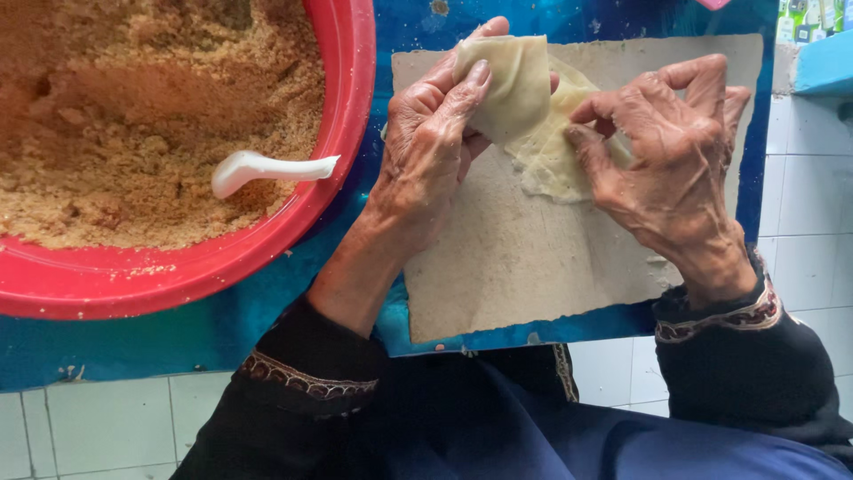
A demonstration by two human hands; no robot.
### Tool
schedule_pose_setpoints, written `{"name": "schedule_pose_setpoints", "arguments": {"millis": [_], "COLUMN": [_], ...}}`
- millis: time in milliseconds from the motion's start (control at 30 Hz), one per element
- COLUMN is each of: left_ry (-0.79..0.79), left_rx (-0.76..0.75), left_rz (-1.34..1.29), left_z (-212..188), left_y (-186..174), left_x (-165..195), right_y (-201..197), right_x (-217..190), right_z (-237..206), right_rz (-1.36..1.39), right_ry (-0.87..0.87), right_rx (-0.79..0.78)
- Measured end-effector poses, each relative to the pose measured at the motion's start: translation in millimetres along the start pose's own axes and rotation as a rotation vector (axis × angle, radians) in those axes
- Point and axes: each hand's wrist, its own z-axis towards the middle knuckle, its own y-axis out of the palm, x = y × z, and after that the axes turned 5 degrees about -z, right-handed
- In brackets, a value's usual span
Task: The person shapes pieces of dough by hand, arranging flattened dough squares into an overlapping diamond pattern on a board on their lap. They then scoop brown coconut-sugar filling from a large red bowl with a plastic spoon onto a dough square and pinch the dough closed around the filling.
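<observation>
Nearest, 2 dark sleeves with patterned cuffs (306,384) reach over a blue bench (178,342). On it lies a grey board (515,267). Above the board's far part, the left hand (426,147) pinches a folded pale dough sheet (524,107) between thumb and fingers; the right hand (675,169) grips its ragged right edge, hiding part of it. At far left, a red bowl (346,116), cut off by the frame, holds brown crumbly filling (133,116) and a white spoon (267,169), its bowl half buried.
</observation>
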Motion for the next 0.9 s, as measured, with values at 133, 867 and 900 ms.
{"name": "schedule_pose_setpoints", "arguments": {"millis": [133, 867, 900], "left_ry": [-0.071, -0.106, -0.077], "left_rx": [-0.084, -0.071, -0.087], "left_rz": [-0.111, 0.216, 0.227], "left_z": [-4.3, -5.3, -4.6], "left_y": [-1.3, 3.8, 3.7], "left_x": [2.5, -7.0, -7.8], "right_y": [-13.3, -20.5, -21.4], "right_x": [-4.3, -31.4, -33.1], "right_z": [8.9, 26.3, 27.3], "right_rz": [0.182, 0.469, 0.428], "right_ry": [0.067, 0.055, 0.046], "right_rx": [0.056, 0.086, 0.094]}}
